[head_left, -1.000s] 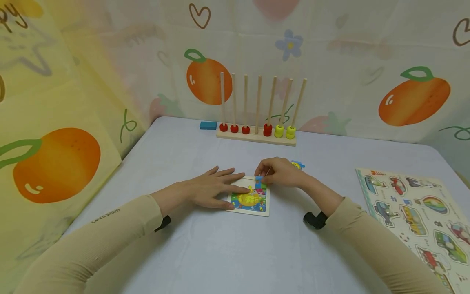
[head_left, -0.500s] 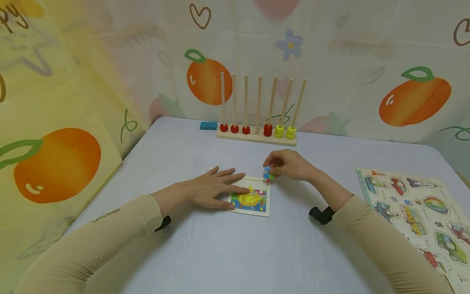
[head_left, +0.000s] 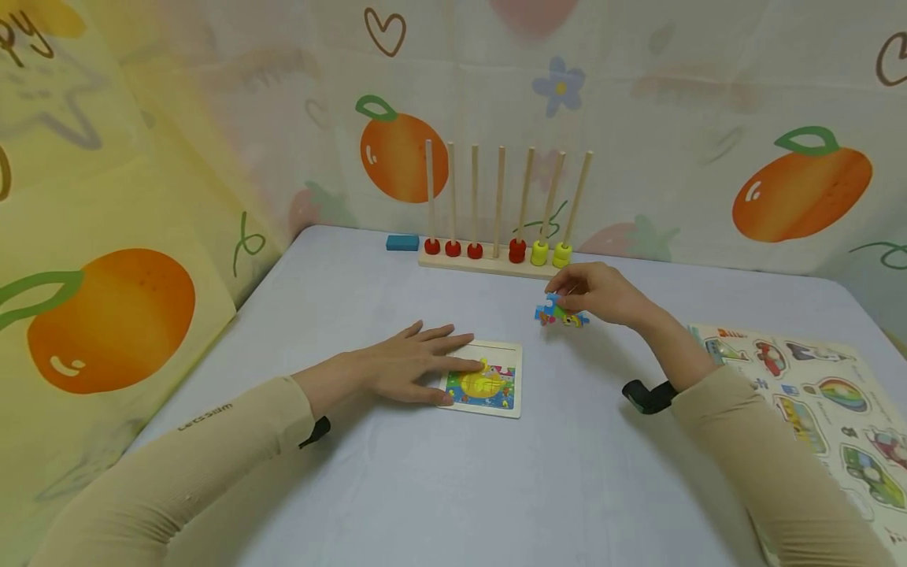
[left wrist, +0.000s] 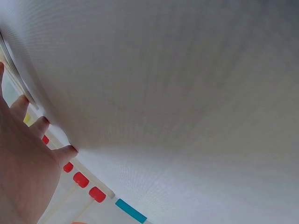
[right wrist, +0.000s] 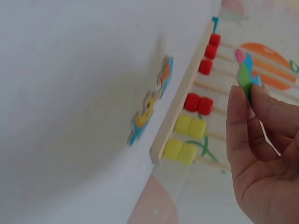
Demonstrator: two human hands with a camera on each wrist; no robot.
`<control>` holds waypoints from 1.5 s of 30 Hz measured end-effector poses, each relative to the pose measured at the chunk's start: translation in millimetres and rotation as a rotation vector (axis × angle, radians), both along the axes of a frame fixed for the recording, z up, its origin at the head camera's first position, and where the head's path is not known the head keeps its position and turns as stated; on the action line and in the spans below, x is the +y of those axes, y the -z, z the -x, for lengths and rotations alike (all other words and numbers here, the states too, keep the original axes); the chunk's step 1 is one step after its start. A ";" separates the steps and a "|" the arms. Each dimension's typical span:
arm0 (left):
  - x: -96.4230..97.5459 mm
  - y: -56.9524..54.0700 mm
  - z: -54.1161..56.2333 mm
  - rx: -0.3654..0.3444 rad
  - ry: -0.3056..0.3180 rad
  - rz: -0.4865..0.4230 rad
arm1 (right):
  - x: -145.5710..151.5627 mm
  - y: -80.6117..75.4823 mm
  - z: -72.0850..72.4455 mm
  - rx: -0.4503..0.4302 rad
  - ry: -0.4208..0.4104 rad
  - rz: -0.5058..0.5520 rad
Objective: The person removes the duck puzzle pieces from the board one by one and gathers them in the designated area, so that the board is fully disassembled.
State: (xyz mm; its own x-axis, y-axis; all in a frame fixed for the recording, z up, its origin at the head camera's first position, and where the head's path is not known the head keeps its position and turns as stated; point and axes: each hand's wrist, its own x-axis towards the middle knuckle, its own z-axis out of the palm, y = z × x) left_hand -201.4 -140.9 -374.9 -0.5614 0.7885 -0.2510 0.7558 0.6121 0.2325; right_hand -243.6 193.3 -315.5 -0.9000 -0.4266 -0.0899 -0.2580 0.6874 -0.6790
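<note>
My left hand (head_left: 407, 366) lies flat with fingers spread, its fingertips resting on the left side of a small framed jigsaw puzzle (head_left: 516, 382). A yellow figure on blue fills the puzzle's lower part, and a bare strip shows along the top. Up and to the right, my right hand (head_left: 602, 293) pinches a blue and green jigsaw piece (right wrist: 245, 77) between thumb and fingers, raised off the table. Beneath it lie two loose pieces: one yellow and blue (right wrist: 143, 116), one orange and blue (right wrist: 165, 77). In the left wrist view, the left hand (left wrist: 28, 149) appears at the left edge.
Behind the hands stands a wooden peg rack (head_left: 489, 268) with red and yellow beads. A blue block (head_left: 402, 242) lies left of it. At the right, a large picture board (head_left: 801, 378) with vehicles is partly covered by the right sleeve (head_left: 765, 449).
My right hand has lifted the blue and green piece from the puzzle's upper right and carried it right and away, over the loose pieces. The left hand has stayed put.
</note>
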 end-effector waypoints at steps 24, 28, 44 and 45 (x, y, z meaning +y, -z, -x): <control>-0.9 2.4 -0.5 -0.014 -0.077 -0.023 | 58.8 7.9 16.7 -0.071 0.111 0.035; -1.2 2.9 -0.1 -0.008 -0.075 -0.019 | 63.1 13.1 17.1 -0.111 0.106 0.055; 1.9 3.6 -0.1 -0.006 -0.109 0.032 | 66.9 28.0 20.9 -0.186 0.077 -0.030; 1.9 3.7 -0.1 -0.006 -0.110 0.031 | 67.0 28.5 20.8 -0.192 0.073 -0.035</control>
